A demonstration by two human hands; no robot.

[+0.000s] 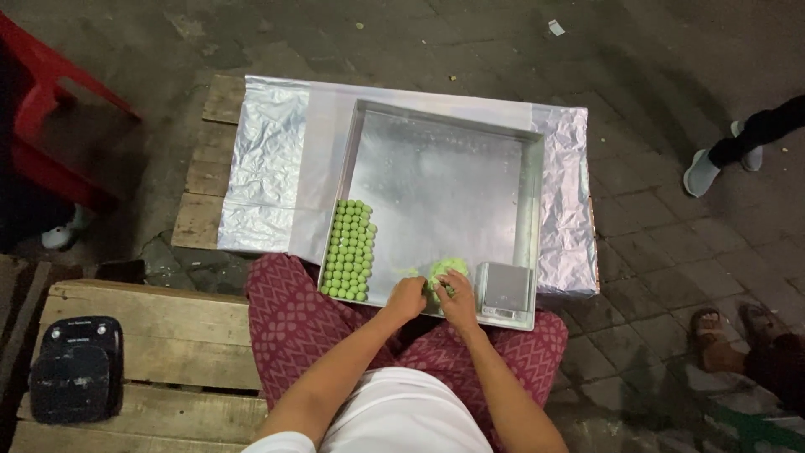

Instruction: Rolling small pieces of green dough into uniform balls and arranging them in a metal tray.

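A square metal tray (pixel 444 126) rests on a foil-covered surface (pixel 264 168) in front of my knees. Several small green dough balls (pixel 350 249) lie in neat rows at the tray's near left corner. A lump of green dough (pixel 449 268) sits near the tray's front edge. My right hand (pixel 458 299) pinches at this lump with closed fingers. My left hand (pixel 407 298) is curled beside it, touching the dough's left side. A small grey digital scale (pixel 504 290) stands in the tray's near right corner, just right of my right hand.
A wooden pallet (pixel 151 335) lies at my left with a black device (pixel 75 369) on it. A red plastic chair (pixel 50 126) stands at far left. Other people's feet (pixel 721 159) and sandalled feet (pixel 738 331) are on the paved ground at right.
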